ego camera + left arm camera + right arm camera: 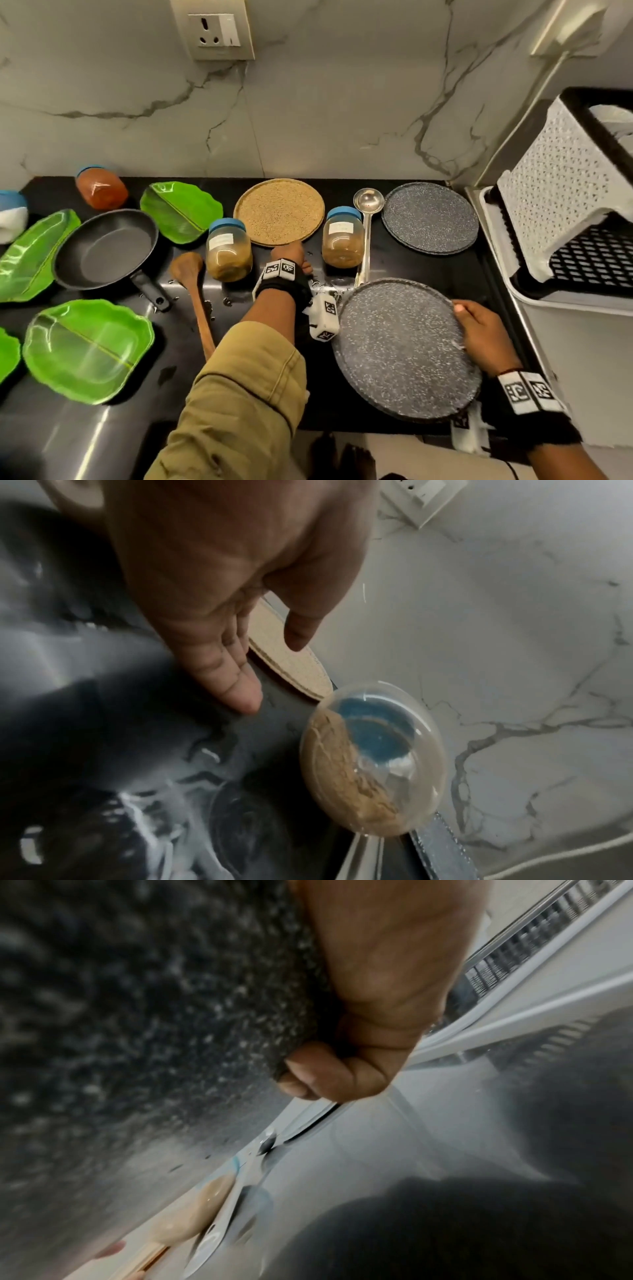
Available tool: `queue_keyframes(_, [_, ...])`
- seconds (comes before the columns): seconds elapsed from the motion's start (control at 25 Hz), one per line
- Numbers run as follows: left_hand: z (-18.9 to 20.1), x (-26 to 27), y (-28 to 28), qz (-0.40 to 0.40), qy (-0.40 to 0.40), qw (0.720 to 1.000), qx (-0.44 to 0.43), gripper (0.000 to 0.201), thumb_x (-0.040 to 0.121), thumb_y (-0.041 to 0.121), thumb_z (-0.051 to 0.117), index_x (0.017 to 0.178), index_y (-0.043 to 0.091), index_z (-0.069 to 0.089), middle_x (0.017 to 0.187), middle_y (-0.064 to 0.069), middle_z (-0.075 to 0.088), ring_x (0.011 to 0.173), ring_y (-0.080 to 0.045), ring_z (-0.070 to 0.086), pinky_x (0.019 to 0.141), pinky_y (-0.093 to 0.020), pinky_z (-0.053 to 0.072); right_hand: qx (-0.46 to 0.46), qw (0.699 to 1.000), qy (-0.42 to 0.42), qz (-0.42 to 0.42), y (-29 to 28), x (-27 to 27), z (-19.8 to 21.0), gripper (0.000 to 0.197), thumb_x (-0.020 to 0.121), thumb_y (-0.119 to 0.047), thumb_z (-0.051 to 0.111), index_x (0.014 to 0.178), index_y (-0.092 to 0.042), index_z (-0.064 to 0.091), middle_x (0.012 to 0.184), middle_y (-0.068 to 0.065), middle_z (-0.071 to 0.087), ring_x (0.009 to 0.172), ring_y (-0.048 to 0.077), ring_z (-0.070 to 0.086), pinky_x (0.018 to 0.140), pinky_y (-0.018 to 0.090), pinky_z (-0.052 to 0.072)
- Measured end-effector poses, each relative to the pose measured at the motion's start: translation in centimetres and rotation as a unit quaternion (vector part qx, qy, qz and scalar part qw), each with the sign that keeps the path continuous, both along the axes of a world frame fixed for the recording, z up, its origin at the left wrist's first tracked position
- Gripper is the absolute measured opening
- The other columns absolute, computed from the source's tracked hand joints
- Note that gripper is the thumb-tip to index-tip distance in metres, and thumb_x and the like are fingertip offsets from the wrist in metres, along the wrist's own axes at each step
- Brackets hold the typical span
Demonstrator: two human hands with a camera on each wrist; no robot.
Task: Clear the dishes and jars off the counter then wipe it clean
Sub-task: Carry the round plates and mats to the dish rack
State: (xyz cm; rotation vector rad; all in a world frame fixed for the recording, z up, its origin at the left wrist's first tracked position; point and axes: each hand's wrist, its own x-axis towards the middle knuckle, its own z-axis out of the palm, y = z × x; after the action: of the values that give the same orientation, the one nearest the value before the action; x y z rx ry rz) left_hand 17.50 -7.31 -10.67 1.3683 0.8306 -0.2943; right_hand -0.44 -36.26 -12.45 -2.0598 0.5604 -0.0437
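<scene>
Black bench crowded, and the right hand clamps its grip on the speckled plate's rim, probably bound rackward, while just beyond that plate the left hand reaches, fingers loose, for the tan plate.

Your left hand hangs with straight fingers just above the dark counter, beside the beige plate; the blue-lidded jar stands near that plate.

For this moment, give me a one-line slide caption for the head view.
Right hand grips the speckled grey plate while left hand reaches the tan plate.
</scene>
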Motion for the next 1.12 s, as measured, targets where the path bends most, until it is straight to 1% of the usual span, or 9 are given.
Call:
queue_keyframes(0.16, [-1.5,2.6,-0.2,0.042,0.011,0.996,-0.077,0.025,0.099,0.021,0.048,0.079,0.005,0.048,0.08,-0.013,0.053,0.063,-0.023,0.053,0.064,-0.038,0.047,0.024,0.998,-0.007,-0.057,-1.5,-0.6,0.1,0.018,0.099,-0.01,0.048,0.103,-0.009,0.066,0.097,0.012,0.066,0.095,0.023,0.059,0.084,0.029,0.039])
queue_keyframes(0.28, [-2.3,3.8,0.3,0.055,0.028,0.99,-0.126,0.036,0.103,0.025,0.039,0.133,0.008,0.048,0.122,-0.013,0.059,0.108,-0.025,0.061,0.09,-0.037,0.048,0.043,0.995,-0.011,-0.085,-2.1,-1.1,0.5,0.017,0.099,-0.012,0.049,0.104,-0.009,0.065,0.096,0.01,0.065,0.093,0.023,0.058,0.084,0.029,0.038])
queue_keyframes(0.36, [-2.5,4.1,0.7,0.046,0.03,0.989,-0.134,0.043,0.105,0.02,0.03,0.146,0.01,0.034,0.145,-0.012,0.045,0.132,-0.024,0.047,0.102,-0.035,0.042,0.045,0.994,-0.015,-0.099,-2.7,-1.4,0.8,0.018,0.099,-0.012,0.049,0.106,-0.006,0.065,0.096,0.01,0.064,0.092,0.022,0.057,0.083,0.028,0.038])
queue_keyframes(0.52, [-2.5,3.9,1.2,-0.033,0.012,0.999,-0.023,0.043,0.103,0.021,0.032,0.14,0.003,0.041,0.141,-0.014,0.052,0.126,-0.027,0.053,0.07,-0.028,0.053,0.036,0.992,-0.027,-0.122,-4.3,-3.0,1.2,0.022,0.099,-0.016,0.051,0.11,-0.006,0.066,0.1,0.011,0.066,0.096,0.025,0.059,0.085,0.031,0.041])
queue_keyframes(0.6, [-4.0,4.1,1.5,-0.116,0.012,0.987,0.108,0.037,0.097,0.024,0.046,0.131,0.011,0.047,0.133,-0.013,0.058,0.121,-0.028,0.058,0.073,-0.03,0.054,0.044,0.99,-0.026,-0.128,-5.8,-4.0,1.3,0.022,0.099,-0.019,0.051,0.109,-0.008,0.067,0.1,0.01,0.068,0.096,0.027,0.061,0.085,0.034,0.044])
queue_keyframes(0.76, [-5.0,3.7,1.3,-0.278,0.045,0.891,0.356,0.075,0.052,0.038,0.07,0.119,0.016,0.045,0.118,-0.008,0.064,0.108,-0.029,0.061,0.086,-0.041,0.054,0.053,0.991,-0.019,-0.119,-8.2,-5.4,1.9,0.023,0.099,-0.02,0.05,0.109,-0.009,0.068,0.099,0.008,0.07,0.095,0.025,0.064,0.085,0.036,0.047])
queue_keyframes(0.92, [-1.3,2.8,0.2,-0.331,0.045,0.82,0.464,0.077,0.059,0.041,0.069,0.128,0.012,0.05,0.125,-0.013,0.059,0.114,-0.037,0.055,0.088,-0.043,0.049,0.062,0.99,-0.021,-0.124,-8.6,-5.4,1.9,0.024,0.099,-0.019,0.05,0.111,-0.009,0.068,0.101,0.007,0.07,0.097,0.025,0.064,0.084,0.033,0.045])
queue_keyframes(1.04, [-1.1,3.6,0.9,-0.342,0.065,0.831,0.435,0.047,0.059,0.037,0.064,0.1,0.013,0.064,0.114,-0.011,0.062,0.106,-0.038,0.057,0.084,-0.042,0.05,0.071,0.989,-0.027,-0.126,-7.4,-4.6,2.0,0.022,0.099,-0.017,0.05,0.106,-0.008,0.068,0.098,0.009,0.069,0.092,0.025,0.063,0.079,0.032,0.045])
queue_keyframes(1.12, [-1.8,4.3,1.8,-0.258,0.063,0.891,0.369,0.049,0.061,0.033,0.064,0.105,0.014,0.056,0.112,-0.011,0.059,0.105,-0.04,0.058,0.083,-0.045,0.051,0.081,0.988,-0.028,-0.13,-6.5,-3.6,2.3,0.019,0.099,-0.017,0.049,0.104,-0.01,0.067,0.095,0.007,0.069,0.089,0.023,0.062,0.075,0.029,0.044])
